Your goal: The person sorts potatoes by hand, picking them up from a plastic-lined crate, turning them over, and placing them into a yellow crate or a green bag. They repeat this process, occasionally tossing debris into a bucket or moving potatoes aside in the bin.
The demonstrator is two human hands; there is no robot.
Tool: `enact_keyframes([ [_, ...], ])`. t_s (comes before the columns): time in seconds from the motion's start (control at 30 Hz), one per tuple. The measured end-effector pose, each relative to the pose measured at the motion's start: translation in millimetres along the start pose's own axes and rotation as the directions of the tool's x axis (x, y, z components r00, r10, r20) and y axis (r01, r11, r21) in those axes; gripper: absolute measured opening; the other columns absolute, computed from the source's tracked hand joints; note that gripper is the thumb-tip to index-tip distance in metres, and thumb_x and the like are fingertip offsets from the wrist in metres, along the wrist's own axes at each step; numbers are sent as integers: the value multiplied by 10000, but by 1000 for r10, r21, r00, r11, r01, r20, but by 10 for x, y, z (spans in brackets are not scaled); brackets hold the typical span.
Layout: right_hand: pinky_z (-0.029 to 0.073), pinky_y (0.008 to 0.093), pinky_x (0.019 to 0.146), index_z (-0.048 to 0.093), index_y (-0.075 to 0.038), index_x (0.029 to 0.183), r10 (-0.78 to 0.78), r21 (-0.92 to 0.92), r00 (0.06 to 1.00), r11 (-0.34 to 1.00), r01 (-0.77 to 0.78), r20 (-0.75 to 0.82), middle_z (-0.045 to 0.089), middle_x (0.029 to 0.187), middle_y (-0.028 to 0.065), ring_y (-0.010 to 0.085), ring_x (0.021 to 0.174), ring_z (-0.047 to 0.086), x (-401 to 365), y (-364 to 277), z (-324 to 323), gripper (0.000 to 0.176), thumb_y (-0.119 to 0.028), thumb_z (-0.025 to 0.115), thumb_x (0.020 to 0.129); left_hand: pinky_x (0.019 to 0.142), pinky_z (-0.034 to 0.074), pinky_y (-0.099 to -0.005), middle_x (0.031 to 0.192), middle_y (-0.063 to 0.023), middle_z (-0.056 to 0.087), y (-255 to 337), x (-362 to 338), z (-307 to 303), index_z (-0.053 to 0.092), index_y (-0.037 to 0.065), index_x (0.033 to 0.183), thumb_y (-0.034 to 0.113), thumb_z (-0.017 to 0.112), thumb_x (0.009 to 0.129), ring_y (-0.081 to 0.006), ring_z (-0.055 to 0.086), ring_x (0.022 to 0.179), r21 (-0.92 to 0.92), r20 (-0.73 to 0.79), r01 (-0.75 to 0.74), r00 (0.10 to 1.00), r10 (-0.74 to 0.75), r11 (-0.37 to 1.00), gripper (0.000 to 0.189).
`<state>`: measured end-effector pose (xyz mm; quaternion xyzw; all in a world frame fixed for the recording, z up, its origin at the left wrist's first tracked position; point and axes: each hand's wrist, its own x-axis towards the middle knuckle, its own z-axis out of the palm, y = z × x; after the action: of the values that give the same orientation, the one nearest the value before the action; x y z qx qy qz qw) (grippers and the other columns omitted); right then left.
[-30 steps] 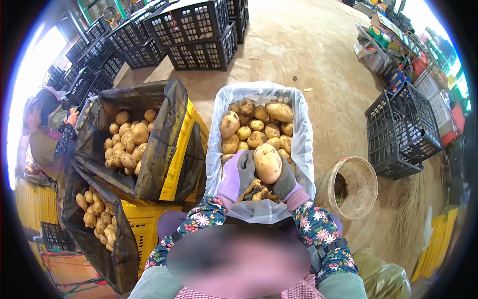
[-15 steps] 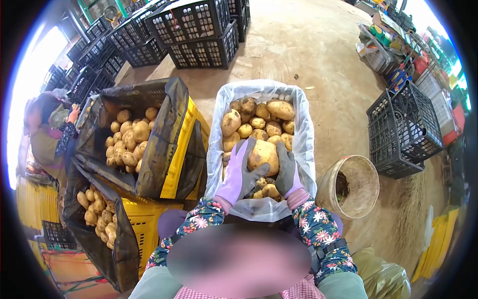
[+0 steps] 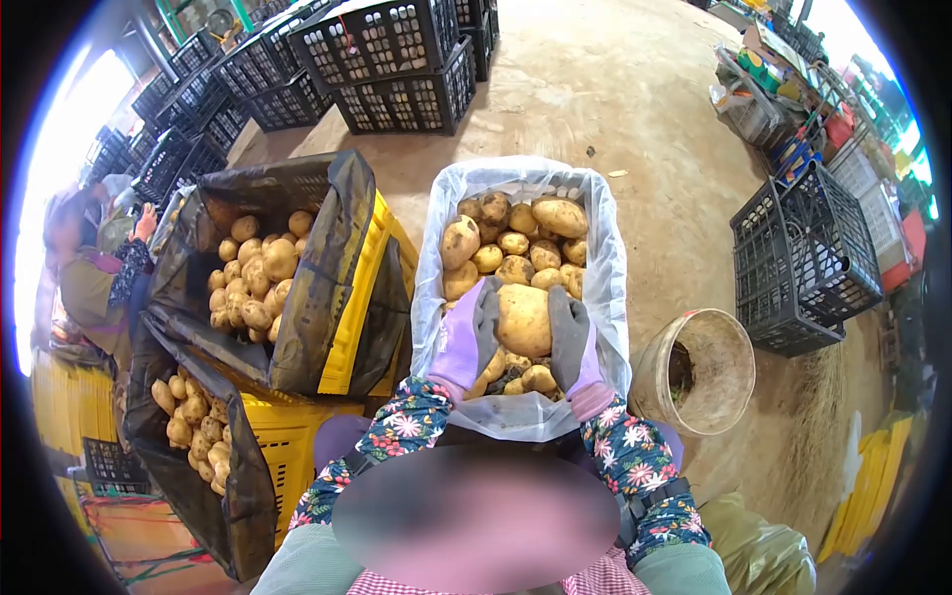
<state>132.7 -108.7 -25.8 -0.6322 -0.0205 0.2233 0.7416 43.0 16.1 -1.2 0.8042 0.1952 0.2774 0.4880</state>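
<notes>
A large potato (image 3: 524,320) is held between my two gloved hands, above the other potatoes in a crate (image 3: 601,347) lined with thin white plastic. My left hand (image 3: 470,335), in a purple and grey glove, presses the potato's left side. On its right side, my right hand (image 3: 572,342) grips with the same kind of glove. Several soil-marked potatoes (image 3: 516,268) lie beyond the hands, and smaller ones (image 3: 535,379) show below, between my wrists. The palms hide part of the held potato's sides.
Two yellow crates (image 3: 352,297) with dark liners hold potatoes on the left, near a co-worker (image 3: 99,268). A dirty white bucket (image 3: 709,372) stands on the right, with black crates (image 3: 803,258) behind it. Full black crates (image 3: 397,69) are stacked ahead.
The large potato has turned slightly and shows a smoother face. My left fingers have drawn in along its side, and my right hand has shifted slightly around it.
</notes>
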Motion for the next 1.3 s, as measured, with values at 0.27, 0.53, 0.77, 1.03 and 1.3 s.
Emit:
enact_keyframes([
  [0.27, 435, 252, 627, 592, -11, 900, 76, 126, 991, 988, -90, 112, 539, 810, 8, 78, 721, 478, -120, -299, 123, 334, -342, 576, 931, 1019, 392, -451, 1363, -208, 398, 266, -8, -288, 401, 40, 1350, 156, 726, 744, -418, 381, 1252, 512, 399, -438, 883, 247, 739, 697],
  [0.53, 461, 225, 534, 576, -12, 1015, 294, 177, 906, 917, -357, 306, 600, 839, 53, 91, 645, 573, -90, -377, -46, 303, -306, 557, 948, 1083, 329, -435, 1375, -202, 405, 29, -176, -111, 320, 3, 1396, 307, 782, 729, -351, 392, 1292, -97, 214, -97, 970, 116, 991, 866],
  [0.77, 460, 231, 805, 603, 5, 1145, -138, -138, 965, 976, 171, 222, 639, 1047, 75, 130, 903, 590, 44, -379, -60, 274, -172, 538, 946, 1023, 431, -446, 1354, -137, 472, 9, -237, -132, 369, 63, 1390, 577, 484, 910, -283, 503, 1220, -848, 529, 526, 828, -186, -67, 713],
  [1.03, 388, 295, 1018, 568, 32, 1208, 27, 78, 865, 994, -77, 502, 584, 1220, 111, 169, 1139, 539, -48, -509, -12, 440, -338, 506, 978, 1020, 421, -366, 1354, -135, 467, 62, -335, -173, 335, 15, 1401, 438, 600, 895, -235, 499, 1224, -768, 461, 471, 877, -137, 433, 711],
  [1.3, 438, 272, 933, 590, -8, 1204, -69, -211, 712, 931, 297, 699, 597, 1160, 49, 132, 1063, 551, -194, -660, 50, 341, -194, 601, 918, 1006, 401, -331, 1308, -118, 474, 426, -172, -337, 381, -11, 1375, 381, 762, 739, -196, 485, 1184, -513, 544, 355, 839, -25, 782, 839],
])
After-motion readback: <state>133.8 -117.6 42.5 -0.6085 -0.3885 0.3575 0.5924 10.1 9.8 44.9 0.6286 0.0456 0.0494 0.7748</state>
